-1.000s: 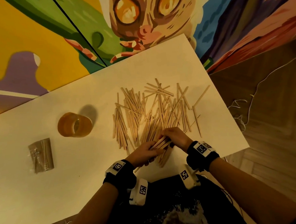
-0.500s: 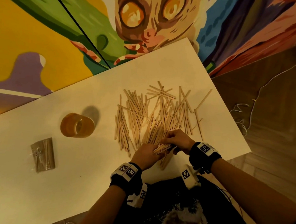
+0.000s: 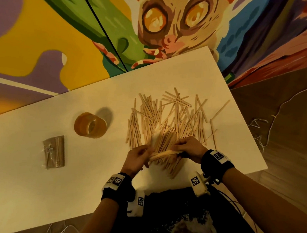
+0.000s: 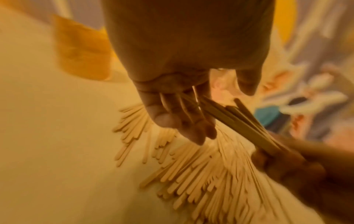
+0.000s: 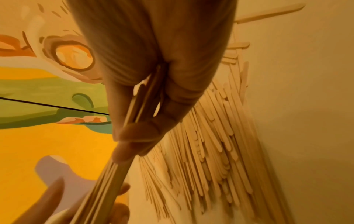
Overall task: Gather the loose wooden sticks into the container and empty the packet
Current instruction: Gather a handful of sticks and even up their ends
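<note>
Counter (image 3: 46, 193) front edge: left hand (image 3: 138, 157), right hand (image 3: 190, 148) pinch stick bundle (image 3: 166, 154) by opposite ends, likely squaring it for container (image 3: 90, 125).

Matt wooden sticks (image 3: 149, 116) (glossy plastic packet (image 3: 54, 151))

Container (image 4: 82, 56) blurred and indistinct

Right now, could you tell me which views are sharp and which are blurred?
Head view: dim warm light, sharp, the amber container casting a shadow to its upper right. Left wrist view: smeared throughout. Right wrist view: loose sticks crisp, right hand soft.
</note>
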`<state>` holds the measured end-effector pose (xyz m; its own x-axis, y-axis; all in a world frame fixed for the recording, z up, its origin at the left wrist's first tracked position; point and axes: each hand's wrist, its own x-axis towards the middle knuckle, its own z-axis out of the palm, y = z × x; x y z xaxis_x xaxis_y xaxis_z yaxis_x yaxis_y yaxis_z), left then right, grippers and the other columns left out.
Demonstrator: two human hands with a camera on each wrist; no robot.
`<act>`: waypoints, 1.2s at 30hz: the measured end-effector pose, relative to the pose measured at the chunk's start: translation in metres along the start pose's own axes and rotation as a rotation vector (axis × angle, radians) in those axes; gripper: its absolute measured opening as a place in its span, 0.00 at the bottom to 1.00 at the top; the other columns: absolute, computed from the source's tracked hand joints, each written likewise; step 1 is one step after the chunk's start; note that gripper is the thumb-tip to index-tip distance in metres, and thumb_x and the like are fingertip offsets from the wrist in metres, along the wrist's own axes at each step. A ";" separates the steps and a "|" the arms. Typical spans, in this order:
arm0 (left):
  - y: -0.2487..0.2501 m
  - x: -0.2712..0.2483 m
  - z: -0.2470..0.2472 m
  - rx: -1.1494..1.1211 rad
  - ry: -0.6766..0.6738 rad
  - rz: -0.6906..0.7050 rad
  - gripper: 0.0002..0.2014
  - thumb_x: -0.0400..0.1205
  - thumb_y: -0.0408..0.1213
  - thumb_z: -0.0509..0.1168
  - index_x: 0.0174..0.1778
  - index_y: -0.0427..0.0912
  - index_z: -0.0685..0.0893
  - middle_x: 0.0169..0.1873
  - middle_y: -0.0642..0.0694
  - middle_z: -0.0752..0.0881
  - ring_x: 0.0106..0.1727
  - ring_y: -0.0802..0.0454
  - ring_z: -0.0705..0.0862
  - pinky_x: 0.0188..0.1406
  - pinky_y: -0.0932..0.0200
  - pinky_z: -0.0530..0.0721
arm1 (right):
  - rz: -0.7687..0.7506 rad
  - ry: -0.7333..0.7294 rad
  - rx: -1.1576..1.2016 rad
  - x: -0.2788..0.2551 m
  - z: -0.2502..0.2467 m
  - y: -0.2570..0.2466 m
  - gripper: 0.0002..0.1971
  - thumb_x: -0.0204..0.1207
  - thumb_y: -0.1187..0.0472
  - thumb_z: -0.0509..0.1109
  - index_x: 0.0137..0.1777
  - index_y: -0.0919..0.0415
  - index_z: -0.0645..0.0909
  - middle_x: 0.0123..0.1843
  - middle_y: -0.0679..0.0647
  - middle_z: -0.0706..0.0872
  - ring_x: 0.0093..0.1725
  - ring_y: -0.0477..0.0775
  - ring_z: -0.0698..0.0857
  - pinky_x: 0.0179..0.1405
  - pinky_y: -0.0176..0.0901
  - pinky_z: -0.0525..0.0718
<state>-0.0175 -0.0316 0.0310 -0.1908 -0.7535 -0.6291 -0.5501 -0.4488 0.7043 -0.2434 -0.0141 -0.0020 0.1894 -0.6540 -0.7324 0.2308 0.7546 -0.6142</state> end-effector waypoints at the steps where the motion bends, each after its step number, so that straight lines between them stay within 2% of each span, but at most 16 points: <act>1: -0.002 -0.003 -0.005 -0.140 0.012 -0.055 0.15 0.83 0.51 0.62 0.47 0.46 0.89 0.38 0.40 0.89 0.31 0.43 0.87 0.27 0.56 0.78 | -0.009 -0.003 0.015 0.000 0.003 -0.001 0.04 0.72 0.71 0.76 0.43 0.74 0.87 0.29 0.62 0.88 0.24 0.52 0.87 0.25 0.38 0.86; 3: -0.004 -0.009 -0.010 -0.335 0.017 -0.138 0.18 0.85 0.48 0.59 0.49 0.38 0.89 0.38 0.38 0.89 0.32 0.39 0.87 0.25 0.57 0.79 | -0.029 -0.021 0.008 0.002 0.012 -0.002 0.07 0.72 0.69 0.77 0.46 0.74 0.87 0.32 0.63 0.88 0.27 0.53 0.87 0.26 0.38 0.86; 5: -0.006 -0.015 -0.009 -0.445 0.041 -0.145 0.18 0.85 0.45 0.60 0.52 0.34 0.88 0.38 0.38 0.89 0.31 0.38 0.87 0.26 0.56 0.81 | -0.039 -0.035 -0.006 0.004 0.026 -0.001 0.07 0.72 0.69 0.77 0.47 0.73 0.87 0.33 0.61 0.89 0.28 0.52 0.88 0.25 0.37 0.85; 7: -0.006 -0.019 -0.005 -0.505 0.083 -0.122 0.15 0.84 0.40 0.61 0.52 0.32 0.86 0.38 0.38 0.88 0.30 0.39 0.85 0.27 0.56 0.83 | -0.052 -0.049 -0.004 0.005 0.043 -0.001 0.07 0.74 0.68 0.76 0.48 0.72 0.87 0.34 0.61 0.90 0.29 0.53 0.88 0.24 0.38 0.85; 9: -0.009 -0.021 -0.003 -0.542 0.116 -0.107 0.12 0.84 0.36 0.61 0.50 0.31 0.87 0.37 0.37 0.87 0.30 0.40 0.84 0.28 0.55 0.83 | -0.064 -0.054 -0.013 0.007 0.058 0.002 0.09 0.75 0.66 0.75 0.49 0.73 0.87 0.37 0.65 0.90 0.30 0.56 0.89 0.25 0.41 0.85; 12: -0.016 -0.023 -0.010 -0.604 0.152 -0.110 0.11 0.84 0.34 0.62 0.46 0.31 0.87 0.36 0.35 0.87 0.30 0.40 0.84 0.29 0.55 0.84 | -0.062 -0.047 -0.044 0.010 0.075 0.004 0.13 0.76 0.63 0.74 0.51 0.76 0.85 0.41 0.71 0.90 0.31 0.59 0.90 0.27 0.43 0.86; 14: -0.023 -0.024 -0.020 -0.643 0.156 -0.120 0.10 0.83 0.32 0.62 0.46 0.30 0.87 0.38 0.35 0.88 0.30 0.41 0.85 0.29 0.56 0.85 | -0.042 -0.053 -0.052 0.012 0.084 0.004 0.13 0.77 0.63 0.74 0.51 0.76 0.85 0.41 0.72 0.90 0.31 0.59 0.90 0.26 0.42 0.86; 18: -0.039 -0.023 -0.038 -0.704 0.152 -0.175 0.10 0.84 0.30 0.62 0.47 0.30 0.87 0.37 0.37 0.89 0.31 0.44 0.89 0.28 0.59 0.86 | 0.000 -0.065 -0.026 0.014 0.102 0.002 0.11 0.77 0.65 0.73 0.51 0.76 0.85 0.41 0.70 0.90 0.33 0.61 0.91 0.26 0.42 0.86; 23: -0.060 -0.027 -0.065 -0.740 0.111 -0.216 0.10 0.85 0.32 0.60 0.48 0.31 0.86 0.38 0.38 0.89 0.34 0.45 0.89 0.31 0.58 0.87 | 0.034 -0.046 -0.020 0.017 0.131 0.008 0.10 0.78 0.66 0.71 0.50 0.75 0.86 0.45 0.73 0.90 0.37 0.64 0.91 0.31 0.43 0.89; 26: -0.072 -0.031 -0.084 -0.709 0.066 -0.202 0.09 0.85 0.33 0.61 0.49 0.33 0.85 0.38 0.38 0.88 0.37 0.44 0.89 0.32 0.57 0.87 | 0.055 -0.014 -0.017 0.024 0.156 0.016 0.12 0.77 0.67 0.72 0.53 0.77 0.85 0.47 0.74 0.89 0.37 0.64 0.91 0.32 0.44 0.89; 31: -0.093 -0.037 -0.121 -0.703 0.005 -0.149 0.08 0.83 0.33 0.66 0.52 0.33 0.85 0.38 0.40 0.89 0.39 0.44 0.90 0.33 0.58 0.87 | 0.050 -0.016 -0.017 0.030 0.195 0.021 0.09 0.75 0.67 0.75 0.50 0.75 0.86 0.42 0.68 0.91 0.37 0.62 0.91 0.32 0.42 0.88; 36: -0.111 -0.042 -0.156 -0.712 -0.012 -0.074 0.09 0.80 0.31 0.69 0.54 0.32 0.86 0.41 0.40 0.90 0.41 0.43 0.91 0.34 0.59 0.87 | 0.023 -0.018 -0.013 0.035 0.229 0.023 0.09 0.74 0.67 0.75 0.50 0.73 0.87 0.42 0.67 0.91 0.37 0.62 0.91 0.33 0.42 0.88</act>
<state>0.1779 -0.0247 0.0309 -0.1849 -0.7055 -0.6841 0.1013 -0.7061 0.7008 -0.0133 -0.0318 0.0256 0.2119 -0.6372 -0.7410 0.2138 0.7701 -0.6010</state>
